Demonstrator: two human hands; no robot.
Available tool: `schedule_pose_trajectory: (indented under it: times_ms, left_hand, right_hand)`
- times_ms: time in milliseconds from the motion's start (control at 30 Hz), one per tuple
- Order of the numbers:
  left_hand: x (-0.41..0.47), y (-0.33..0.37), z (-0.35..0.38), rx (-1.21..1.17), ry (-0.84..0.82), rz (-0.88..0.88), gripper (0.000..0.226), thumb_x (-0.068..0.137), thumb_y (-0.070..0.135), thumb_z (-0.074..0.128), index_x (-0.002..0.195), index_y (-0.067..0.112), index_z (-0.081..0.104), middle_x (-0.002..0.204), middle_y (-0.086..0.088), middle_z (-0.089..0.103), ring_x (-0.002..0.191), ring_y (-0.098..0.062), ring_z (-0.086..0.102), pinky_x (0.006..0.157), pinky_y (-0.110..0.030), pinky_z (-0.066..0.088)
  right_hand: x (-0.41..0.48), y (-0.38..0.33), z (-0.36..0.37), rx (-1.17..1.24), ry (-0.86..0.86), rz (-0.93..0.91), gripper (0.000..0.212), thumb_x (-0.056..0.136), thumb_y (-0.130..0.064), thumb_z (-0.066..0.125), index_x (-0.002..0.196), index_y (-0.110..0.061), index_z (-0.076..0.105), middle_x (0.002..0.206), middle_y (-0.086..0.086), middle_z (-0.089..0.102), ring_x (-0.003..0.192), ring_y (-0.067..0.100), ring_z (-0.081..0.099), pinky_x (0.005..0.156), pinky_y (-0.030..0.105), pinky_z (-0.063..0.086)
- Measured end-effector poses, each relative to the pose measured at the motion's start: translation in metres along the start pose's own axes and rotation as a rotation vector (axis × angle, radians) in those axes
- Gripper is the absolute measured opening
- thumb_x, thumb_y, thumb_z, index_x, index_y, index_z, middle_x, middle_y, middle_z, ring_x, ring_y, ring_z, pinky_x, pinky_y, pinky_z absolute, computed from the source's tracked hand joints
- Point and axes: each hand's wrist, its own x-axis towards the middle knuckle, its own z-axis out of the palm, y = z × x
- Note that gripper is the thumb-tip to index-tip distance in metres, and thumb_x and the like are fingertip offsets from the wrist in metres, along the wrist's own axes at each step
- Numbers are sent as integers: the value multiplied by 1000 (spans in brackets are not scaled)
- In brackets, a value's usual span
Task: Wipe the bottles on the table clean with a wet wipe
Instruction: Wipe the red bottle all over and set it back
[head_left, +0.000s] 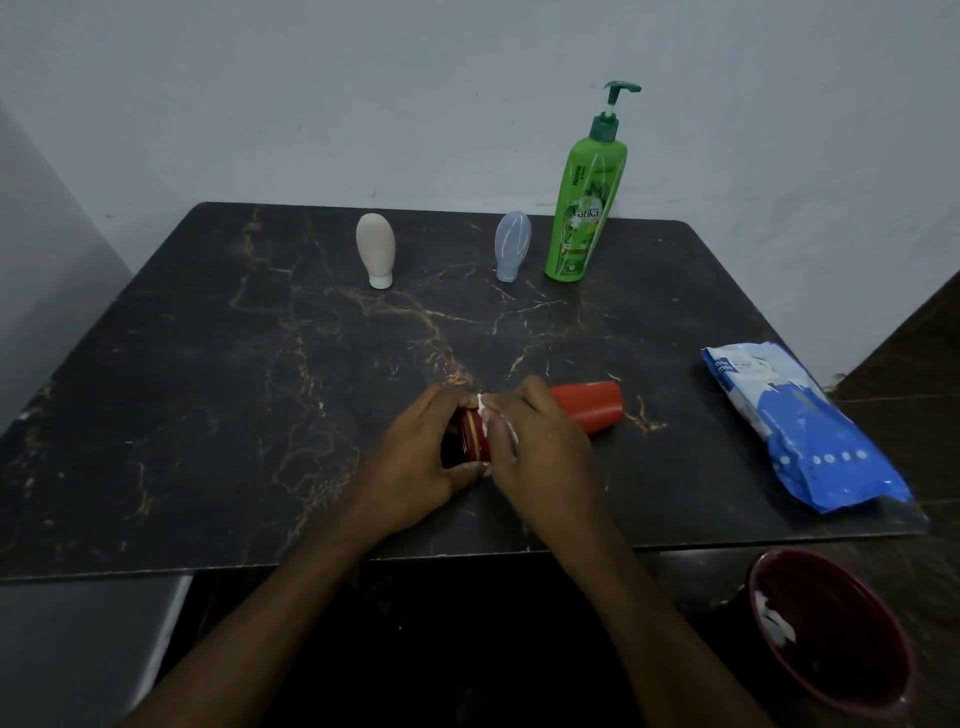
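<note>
1. Two grips meet over the near middle of the desk (249, 426), whose near edge runs just behind the wrists at 6 o'clock. Below that edge, at 4 o'clock, sits a dark bin (852, 670) with a white scrap inside.
2. The left grip (431, 460) is curled round the cap end of the red bottle (592, 413) and holds it fast. The right grip (543, 449) is closed over the wipe (485, 415), pressing it round the bottle just beside the cap.
3. The red bottle lies on its side, with its long axis running from the cap at 8 o'clock to the base at 2 o'clock. Its bare body juts past the right grip toward 2 o'clock, so the right grip is the nearer one. I judge the next stroke should run out along that axis.
4. Beyond the base at 2 o'clock the desk is open. The pack (800, 426) lies at 3 o'clock, apart from the red bottle and close to the right edge.
5. Three more stand far off near the back edge, well apart from the grips: the beige bottle (375, 249) at 11 o'clock, the clear bottle (513, 247) at 12 and the green bottle (582, 208) at 1.
</note>
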Motion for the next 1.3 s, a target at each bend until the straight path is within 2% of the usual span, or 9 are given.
schedule_pose_trajectory:
  times_ms: [167, 433, 567, 667, 833, 900, 1000, 1167, 1300]
  left_hand:
    - [-2, 1, 0, 36, 16, 45, 63, 76, 25, 88, 127, 31, 51, 123, 20, 47, 109, 2, 51, 91, -8, 40]
    - [-4, 6, 0, 68, 39, 119, 60, 78, 15, 85, 128, 23, 53, 125, 22, 41, 107, 1, 51, 90, -7, 39]
    - [-6, 8, 0, 75, 52, 142, 56, 80, 16, 84, 126, 21, 53, 126, 15, 46, 105, -3, 54, 89, -18, 49]
    - [-7, 9, 0, 70, 52, 174, 53, 81, 12, 81, 124, 19, 52, 126, 11, 47, 103, -7, 57, 85, -31, 55]
    - [-7, 10, 1, 114, 60, 190, 49, 81, 11, 80, 120, 18, 51, 128, 8, 46, 97, -10, 58, 78, -35, 58]
    - [-7, 10, 1, 135, 56, 198, 47, 81, 12, 81, 118, 18, 51, 127, 6, 46, 96, -12, 59, 76, -36, 58]
    - [-7, 9, 1, 155, 52, 204, 45, 83, 14, 80, 120, 15, 53, 129, 3, 46, 95, -14, 59, 76, -35, 58]
    - [-7, 10, 2, 163, 63, 206, 45, 83, 13, 79, 120, 14, 53, 131, 1, 46, 97, -16, 60, 77, -36, 58]
    - [-7, 10, 1, 161, 75, 212, 47, 83, 12, 80, 120, 15, 53, 131, 3, 46, 98, -15, 60, 78, -36, 58]
  right_hand:
    - [13, 31, -27, -95, -53, 71, 26, 100, -26, 48, 121, -23, 62, 116, -2, 53, 93, 11, 57, 81, 31, 52]
    - [22, 72, -54, -189, -40, 350, 23, 96, -18, 54, 116, -17, 65, 117, 5, 56, 90, 11, 52, 79, 26, 41]
    - [17, 20, -34, -202, -84, 234, 31, 89, -17, 63, 120, -20, 61, 122, -1, 52, 92, 4, 43, 82, 19, 37]
    - [5, -18, -15, -156, -64, 110, 29, 86, -19, 64, 114, -24, 60, 117, -6, 48, 87, 5, 51, 72, 20, 39]
    - [2, -7, -13, -212, -4, 74, 38, 83, -24, 67, 118, -35, 60, 117, -9, 51, 88, 4, 52, 61, 13, 27]
    - [3, 10, -19, -272, -15, 57, 43, 82, -24, 68, 122, -38, 58, 115, -9, 51, 87, 4, 48, 66, 14, 32]
    - [9, 46, -37, -216, -16, 163, 37, 86, -19, 64, 121, -33, 60, 109, -4, 50, 92, 12, 54, 77, 30, 51]
    - [12, 93, -51, -106, 124, 278, 22, 94, -17, 58, 113, -22, 68, 105, -2, 60, 90, 10, 56, 79, 24, 41]
    - [9, 102, -48, -44, 176, 399, 17, 93, -15, 60, 107, -14, 70, 98, 3, 67, 86, 13, 60, 82, 31, 49]
